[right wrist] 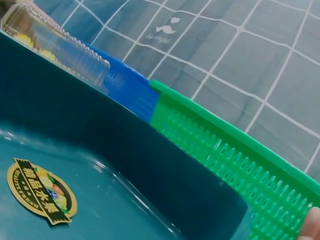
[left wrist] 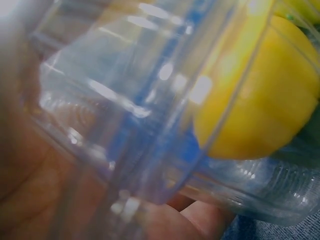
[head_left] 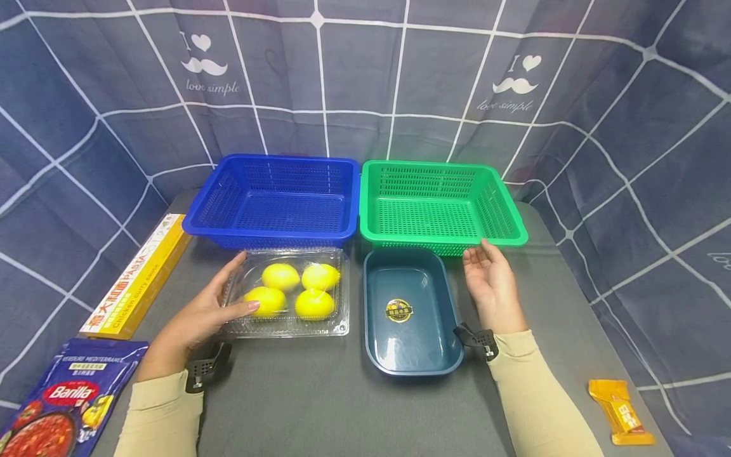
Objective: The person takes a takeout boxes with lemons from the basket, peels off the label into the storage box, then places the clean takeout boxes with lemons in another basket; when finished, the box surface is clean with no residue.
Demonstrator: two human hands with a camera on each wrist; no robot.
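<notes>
My left hand (head_left: 205,311) grips the left side of a clear plastic clamshell box (head_left: 339,324). Its thumb lies over the lid, and the palm is against the box's side in the left wrist view. Inside the box are several yellow lemons (head_left: 280,277), one lemon (left wrist: 260,95) large in that close view. To the right stands a dark teal plastic tray (head_left: 411,349) with a gold and black fruit sticker (head_left: 398,310). My right hand (head_left: 491,282) is beside the tray with loosely bent fingers, holding nothing. Its fingertips are near the front of a green basket (head_left: 445,247); contact cannot be told.
A blue basket (head_left: 268,241) stands behind the box, side by side with the green one. At the left lie a yellow pasta box (head_left: 137,279) and a blue Barilla pouch (head_left: 68,393). An orange packet (head_left: 620,412) lies front right. A checked cloth (head_left: 365,76) hangs behind.
</notes>
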